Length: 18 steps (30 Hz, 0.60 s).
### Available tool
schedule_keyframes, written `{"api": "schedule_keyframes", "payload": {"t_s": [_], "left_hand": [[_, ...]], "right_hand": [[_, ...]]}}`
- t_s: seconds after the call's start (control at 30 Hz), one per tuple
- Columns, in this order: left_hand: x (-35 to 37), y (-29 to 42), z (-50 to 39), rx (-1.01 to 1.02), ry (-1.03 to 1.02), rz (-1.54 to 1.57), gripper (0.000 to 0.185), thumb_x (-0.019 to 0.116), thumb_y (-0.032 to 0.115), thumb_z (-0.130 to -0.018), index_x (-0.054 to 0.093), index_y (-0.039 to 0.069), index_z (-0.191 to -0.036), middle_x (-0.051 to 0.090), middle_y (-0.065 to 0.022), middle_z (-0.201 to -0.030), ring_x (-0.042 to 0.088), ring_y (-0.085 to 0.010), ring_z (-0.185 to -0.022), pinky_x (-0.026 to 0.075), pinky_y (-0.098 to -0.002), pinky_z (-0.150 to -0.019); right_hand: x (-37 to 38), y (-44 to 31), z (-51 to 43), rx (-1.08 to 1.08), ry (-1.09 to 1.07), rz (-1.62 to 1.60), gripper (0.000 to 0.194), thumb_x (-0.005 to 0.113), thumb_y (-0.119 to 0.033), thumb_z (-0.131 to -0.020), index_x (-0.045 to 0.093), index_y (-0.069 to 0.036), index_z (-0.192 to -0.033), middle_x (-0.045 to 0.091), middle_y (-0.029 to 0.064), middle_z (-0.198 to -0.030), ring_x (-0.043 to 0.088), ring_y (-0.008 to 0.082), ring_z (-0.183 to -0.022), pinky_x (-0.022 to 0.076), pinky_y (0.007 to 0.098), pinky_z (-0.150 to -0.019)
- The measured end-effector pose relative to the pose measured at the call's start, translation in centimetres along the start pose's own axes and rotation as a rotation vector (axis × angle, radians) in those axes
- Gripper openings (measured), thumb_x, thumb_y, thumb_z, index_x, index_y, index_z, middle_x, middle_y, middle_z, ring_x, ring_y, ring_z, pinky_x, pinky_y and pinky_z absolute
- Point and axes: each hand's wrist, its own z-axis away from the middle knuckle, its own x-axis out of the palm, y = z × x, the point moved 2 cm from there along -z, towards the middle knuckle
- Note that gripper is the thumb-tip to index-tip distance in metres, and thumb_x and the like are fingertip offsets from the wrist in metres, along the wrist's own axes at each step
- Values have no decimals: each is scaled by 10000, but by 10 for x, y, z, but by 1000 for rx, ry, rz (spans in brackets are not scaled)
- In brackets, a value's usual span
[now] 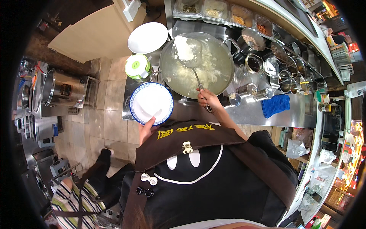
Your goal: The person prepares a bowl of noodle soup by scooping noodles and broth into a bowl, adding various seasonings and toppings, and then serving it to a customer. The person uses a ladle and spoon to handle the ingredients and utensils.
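My left hand (147,130) grips the near rim of a white bowl with a blue patterned edge (165,91), thumb on the inside. The bowl seems to hold only something white and smooth, perhaps glare or a spoon. In my right hand (210,100) is the metal handle of a flat skimmer ladle (197,54). Its head sits over a wide metal pot (232,71) of cloudy liquid and carries a soft white mass (183,48), like tofu pudding. More pale curds (188,77) float in the liquid around it.
A white oval plate (147,37) and a green-lidded container (137,66) stand left of the pot. Shaker jars (247,89), a blue cloth (275,105) and several metal condiment pots (278,51) are to the right. Food tubs (214,10) line the back. A co-worker (80,197) is at lower left.
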Motion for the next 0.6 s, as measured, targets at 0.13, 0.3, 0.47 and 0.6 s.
{"api": "schedule_keyframes", "payload": {"t_s": [0.13,0.3,0.47,0.6], "left_hand": [[-2,-4,1,35,9,84,658,615,115,-769,250,85,-1316,456,-170,-1189,542,-322,-969,474,-438,-799],[1,-13,9,56,28,116,620,600,96,-773,276,67,-1301,461,-176,-1180,541,-303,-968,478,-433,-779],[15,-21,7,75,-109,205,603,586,79,-779,281,38,-1297,474,-179,-1174,526,-302,-1006,468,-440,-780],[16,-14,-8,21,-102,150,581,575,74,-790,285,27,-1292,490,-173,-1163,534,-293,-1010,482,-434,-769]], "right_hand": [[2,-3,5,17,5,7,298,446,-225,-922,406,-24,-1139,385,-20,-681,318,42,-485,278,188,-435],[0,-11,24,24,36,30,275,450,-215,-920,430,-27,-1120,385,-18,-676,309,47,-471,268,200,-430],[-2,-26,42,-11,67,80,250,453,-203,-917,431,-25,-1091,390,-16,-672,314,49,-466,263,204,-427],[4,-29,52,-3,84,147,232,449,-195,-918,437,-25,-1075,391,-15,-672,318,48,-460,265,203,-418]]}}
